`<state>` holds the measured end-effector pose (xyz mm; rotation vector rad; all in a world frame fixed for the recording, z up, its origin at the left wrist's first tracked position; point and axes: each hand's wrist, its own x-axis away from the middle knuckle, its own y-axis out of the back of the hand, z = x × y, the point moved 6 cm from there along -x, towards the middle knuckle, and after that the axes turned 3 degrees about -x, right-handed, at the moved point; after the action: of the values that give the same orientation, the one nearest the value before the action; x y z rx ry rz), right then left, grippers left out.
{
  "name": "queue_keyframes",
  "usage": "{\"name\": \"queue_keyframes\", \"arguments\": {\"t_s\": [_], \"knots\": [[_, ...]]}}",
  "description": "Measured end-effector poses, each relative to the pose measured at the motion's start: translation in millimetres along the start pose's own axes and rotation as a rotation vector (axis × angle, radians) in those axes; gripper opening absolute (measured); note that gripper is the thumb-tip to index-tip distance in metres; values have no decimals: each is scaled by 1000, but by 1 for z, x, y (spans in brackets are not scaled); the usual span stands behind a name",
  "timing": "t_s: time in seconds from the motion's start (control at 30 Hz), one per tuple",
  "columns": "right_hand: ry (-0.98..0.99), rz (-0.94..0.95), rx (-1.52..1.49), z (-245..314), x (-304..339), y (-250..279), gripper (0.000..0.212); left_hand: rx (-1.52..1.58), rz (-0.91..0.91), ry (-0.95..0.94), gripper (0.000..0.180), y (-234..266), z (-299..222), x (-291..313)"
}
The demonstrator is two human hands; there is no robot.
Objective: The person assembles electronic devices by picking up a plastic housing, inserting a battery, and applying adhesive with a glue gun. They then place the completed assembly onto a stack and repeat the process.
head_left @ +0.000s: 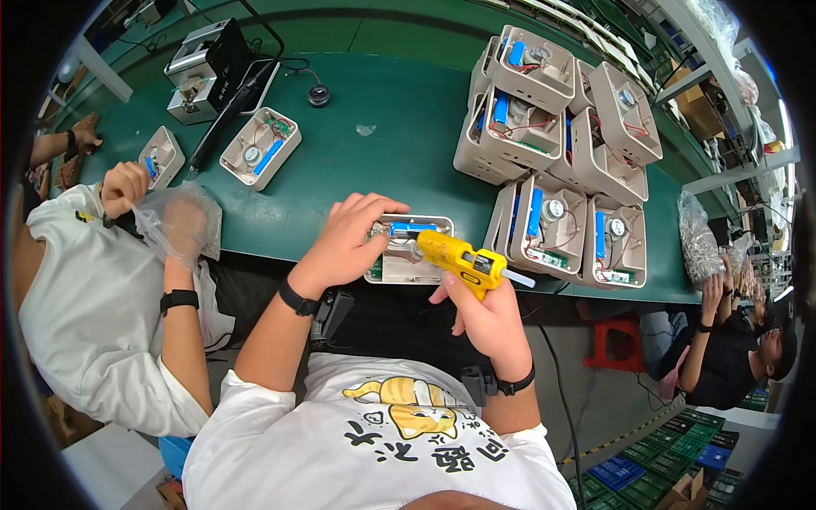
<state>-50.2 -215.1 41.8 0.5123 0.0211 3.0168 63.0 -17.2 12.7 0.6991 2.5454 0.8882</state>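
A yellow hot glue gun [466,262] is in my right hand [491,321], the fingers wrapped round its handle. From its back end sticks a pale glue stick [518,279]. The gun's front end points left, over an off-white plastic housing [406,271] at the table's near edge. Inside that housing lie a blue cylindrical battery [415,229] and a green circuit board; the gun partly covers a round part. My left hand [347,242] grips the housing's left end, thumb and fingers on either side of its upper left corner.
Stacked housings [544,153] with batteries and wires fill the table's right side. Another housing [262,149], a black soldering tool [234,106] and a boxy machine [204,72] stand left. A co-worker [110,280] handles a plastic bag [178,221]. A cable [565,399] hangs at right.
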Motion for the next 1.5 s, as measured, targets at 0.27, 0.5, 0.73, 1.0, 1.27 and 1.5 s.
{"name": "queue_keyframes", "arguments": {"t_s": [0.27, 0.5, 0.73, 1.0, 1.27, 1.5], "knots": [[-96, 106, 173, -10, -13, -10, 27, -41, -76, -35, 44, -1, -3, 0], [-80, 43, 169, -6, -13, -8, 27, -69, -85, -30, 45, 0, -4, 1], [18, 163, 245, 1, -17, -19, 32, -20, -154, -66, 42, 0, -7, 3], [151, -95, -193, -25, 6, 30, 38, 86, -380, -17, 44, 5, -1, 3], [39, -12, -92, -31, -1, 16, 37, 13, -368, -141, 48, 3, -8, 7], [102, 10, 65, -22, -12, -4, 38, 43, -443, -166, 51, 2, -10, 17]]}}
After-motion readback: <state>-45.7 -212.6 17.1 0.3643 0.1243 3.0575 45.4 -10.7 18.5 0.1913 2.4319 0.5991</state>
